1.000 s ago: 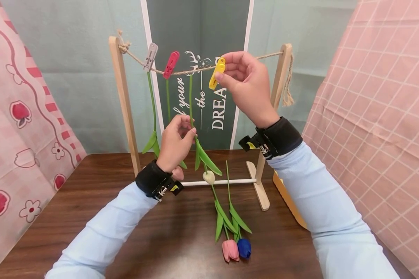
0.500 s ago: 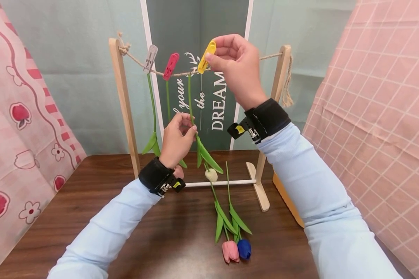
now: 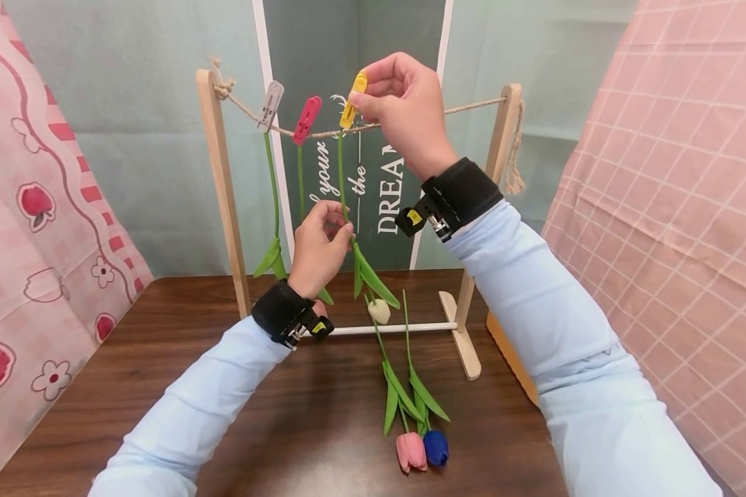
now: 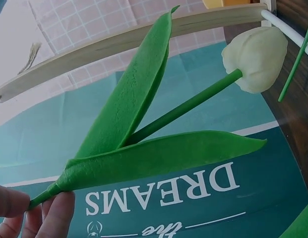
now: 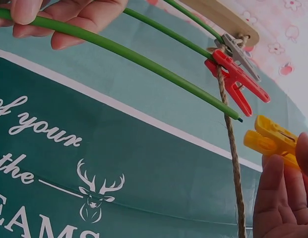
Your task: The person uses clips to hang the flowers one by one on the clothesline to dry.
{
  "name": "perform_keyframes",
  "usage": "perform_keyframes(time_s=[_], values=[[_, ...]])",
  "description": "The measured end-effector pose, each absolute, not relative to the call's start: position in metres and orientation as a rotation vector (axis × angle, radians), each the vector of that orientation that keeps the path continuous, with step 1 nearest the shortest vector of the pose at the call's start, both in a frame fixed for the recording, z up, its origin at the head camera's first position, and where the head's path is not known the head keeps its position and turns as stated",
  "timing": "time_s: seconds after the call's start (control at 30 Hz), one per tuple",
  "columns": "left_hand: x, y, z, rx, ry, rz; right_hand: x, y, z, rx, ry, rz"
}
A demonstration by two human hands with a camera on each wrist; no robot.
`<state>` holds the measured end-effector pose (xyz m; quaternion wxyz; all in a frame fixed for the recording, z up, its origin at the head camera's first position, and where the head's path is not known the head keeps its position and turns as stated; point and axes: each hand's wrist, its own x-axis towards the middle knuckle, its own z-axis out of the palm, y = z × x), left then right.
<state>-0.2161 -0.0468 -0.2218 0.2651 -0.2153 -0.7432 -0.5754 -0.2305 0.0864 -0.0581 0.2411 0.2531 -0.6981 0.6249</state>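
My left hand [image 3: 323,241] pinches the green stem of a white tulip [image 3: 379,311], which hangs head down; its bloom and two leaves fill the left wrist view. The stem's cut end [image 5: 233,114] crosses the rope [image 5: 233,158] in the right wrist view. My right hand [image 3: 404,107] pinches a yellow clothespin [image 5: 275,139] by its handles, the clip's tips a small gap from the stem end. To the left on the rope, a red clothespin [image 3: 307,119] and a grey clothespin [image 3: 270,105] each hold a stem.
The rope runs between two wooden posts [image 3: 220,186], joined low by a white bar [image 3: 391,328]. On the brown table [image 3: 273,428] lie a pink tulip [image 3: 412,452] and a blue tulip [image 3: 436,448]. A yellow-orange object [image 3: 506,355] stands partly behind my right sleeve.
My right hand has moved left and up with the yellow clothespin, from right of the stem to just over its top end. The left hand has stayed almost in place with the white tulip.
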Motion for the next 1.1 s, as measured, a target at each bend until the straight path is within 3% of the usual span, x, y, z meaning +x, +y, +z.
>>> perform_keyframes(time_s=[1.1], values=[[-0.219,-0.047,-0.220,-0.561,-2.008,-1.549,-0.234,0.074,-0.064,0.546,-2.097,1.622]])
